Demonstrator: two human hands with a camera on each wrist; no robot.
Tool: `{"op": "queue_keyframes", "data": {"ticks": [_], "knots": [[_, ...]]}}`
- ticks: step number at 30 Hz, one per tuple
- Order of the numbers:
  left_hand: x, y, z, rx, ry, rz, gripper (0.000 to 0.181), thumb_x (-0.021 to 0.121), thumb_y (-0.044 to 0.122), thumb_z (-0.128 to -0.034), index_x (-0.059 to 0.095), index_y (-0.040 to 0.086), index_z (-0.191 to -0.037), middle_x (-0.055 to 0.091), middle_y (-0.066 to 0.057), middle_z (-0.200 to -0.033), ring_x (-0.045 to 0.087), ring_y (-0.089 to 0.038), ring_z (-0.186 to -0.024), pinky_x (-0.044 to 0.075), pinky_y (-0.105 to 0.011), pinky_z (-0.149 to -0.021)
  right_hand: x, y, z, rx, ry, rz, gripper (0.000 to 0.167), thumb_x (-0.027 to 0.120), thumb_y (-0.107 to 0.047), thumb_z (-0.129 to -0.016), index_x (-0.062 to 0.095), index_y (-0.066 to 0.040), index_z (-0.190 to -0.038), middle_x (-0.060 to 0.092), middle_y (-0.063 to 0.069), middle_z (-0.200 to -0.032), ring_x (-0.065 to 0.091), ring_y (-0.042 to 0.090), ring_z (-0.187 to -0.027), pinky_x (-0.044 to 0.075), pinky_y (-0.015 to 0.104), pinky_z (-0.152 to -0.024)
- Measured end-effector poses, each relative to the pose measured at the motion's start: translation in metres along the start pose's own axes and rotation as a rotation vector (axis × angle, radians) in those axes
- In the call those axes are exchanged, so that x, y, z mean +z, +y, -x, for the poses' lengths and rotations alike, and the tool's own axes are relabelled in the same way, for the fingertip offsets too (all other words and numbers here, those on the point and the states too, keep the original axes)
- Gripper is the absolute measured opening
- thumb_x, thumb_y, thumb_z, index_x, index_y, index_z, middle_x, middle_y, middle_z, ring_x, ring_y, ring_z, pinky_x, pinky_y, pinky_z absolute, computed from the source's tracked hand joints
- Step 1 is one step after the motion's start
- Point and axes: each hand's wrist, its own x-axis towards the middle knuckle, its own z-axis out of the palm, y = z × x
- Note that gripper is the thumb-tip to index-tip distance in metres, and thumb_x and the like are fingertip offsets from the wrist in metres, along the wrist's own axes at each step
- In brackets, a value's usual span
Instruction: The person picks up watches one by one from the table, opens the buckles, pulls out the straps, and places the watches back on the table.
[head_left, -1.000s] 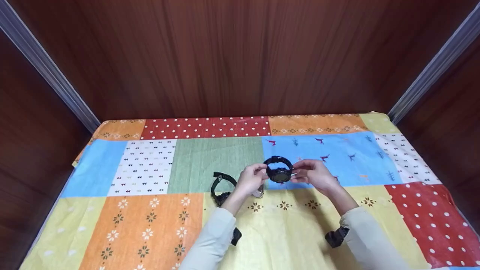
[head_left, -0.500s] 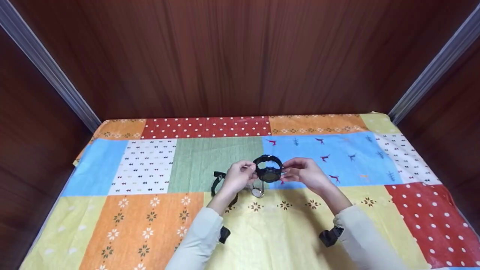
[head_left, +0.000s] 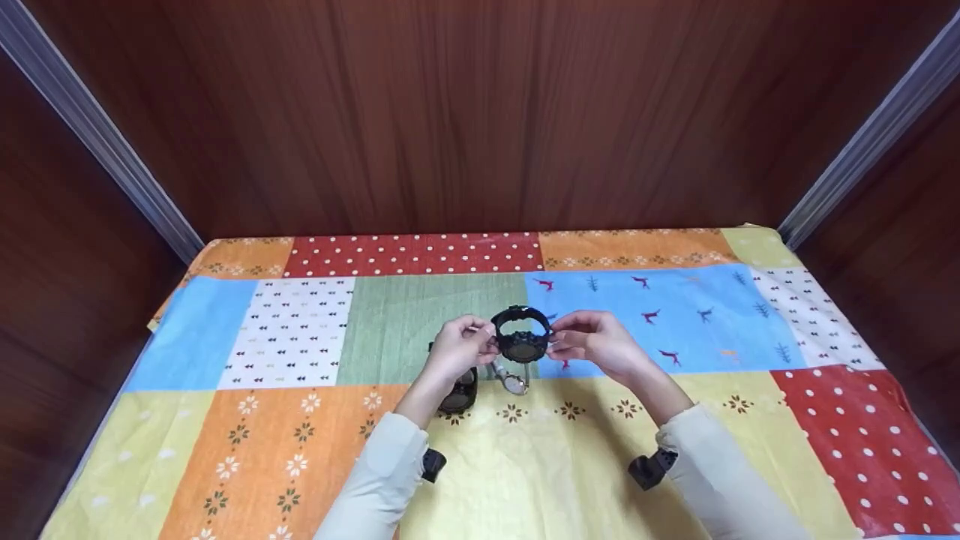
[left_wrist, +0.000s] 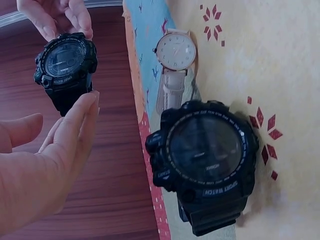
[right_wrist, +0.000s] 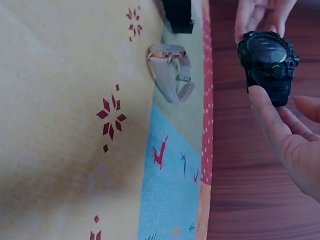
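Note:
Held up over the cloth between both hands is a black digital sport watch (head_left: 523,349), its strap forming a loop and its face towards me. My left hand (head_left: 456,351) pinches its left side, and my right hand (head_left: 604,349) pinches the right side. A second black sport watch (left_wrist: 205,150) lies on the cloth under my left wrist; the left hand hides part of it in the head view. Beside it rests a small watch (head_left: 514,384) with a round white dial, a rose-gold case and a pale strap (right_wrist: 167,82).
A patchwork-patterned cloth (head_left: 555,465) covers the table. Dark wood panels (head_left: 480,112) stand behind and at both sides, with metal strips (head_left: 112,142) in the corners. A black wrist camera (head_left: 651,469) sits at the right cuff.
Both hands have moved left with the held sport watch. The white-dial watch and the second black watch's face have come out from behind the left hand and forearm.

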Motion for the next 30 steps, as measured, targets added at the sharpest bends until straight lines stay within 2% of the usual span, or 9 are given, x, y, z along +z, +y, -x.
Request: {"op": "queue_keyframes", "data": {"ticks": [8,18,25,30], "knots": [[-0.003,0.003,-0.001,0.011,0.004,0.019,0.013,0.054,0.001,-0.0899,0.054,-0.01,-0.097,0.057,-0.014,-0.078,0.059,-0.018,-0.071,0.053,-0.032,-0.071,0.003,-0.004,-0.002,0.019,0.011,-0.001,0.021,0.044,0.007,-0.089,0.047,0.021,-0.105,0.058,0.018,-0.086,0.063,0.027,-0.077,0.049,0.041,-0.081],[-0.005,0.01,0.001,0.014,0.033,0.023,0.013,0.058,-0.001,-0.0865,0.055,-0.01,-0.095,0.054,-0.011,-0.08,0.06,-0.018,-0.072,0.053,-0.03,-0.07,0.007,-0.008,-0.005,-0.003,0.015,0.036,0.014,0.051,0.004,-0.089,0.052,0.016,-0.096,0.06,0.016,-0.082,0.064,0.026,-0.075,0.049,0.043,-0.08],[-0.005,0.011,0.005,0.033,0.044,-0.005,0.007,0.061,-0.002,-0.084,0.056,-0.007,-0.086,0.053,-0.008,-0.075,0.06,-0.016,-0.069,0.053,-0.028,-0.067,0.009,-0.01,-0.005,-0.013,0.025,0.034,0.011,0.053,0.006,-0.087,0.053,0.015,-0.094,0.059,0.018,-0.083,0.064,0.023,-0.073,0.05,0.041,-0.078],[-0.007,0.01,0.005,0.05,0.048,-0.03,0.01,0.063,0.0,-0.0833,0.057,-0.008,-0.087,0.053,-0.007,-0.075,0.058,-0.015,-0.069,0.054,-0.028,-0.066,0.012,-0.011,-0.004,-0.038,0.019,0.03,0.01,0.053,0.008,-0.086,0.053,0.016,-0.093,0.06,0.016,-0.08,0.064,0.022,-0.071,0.051,0.04,-0.076]]}}
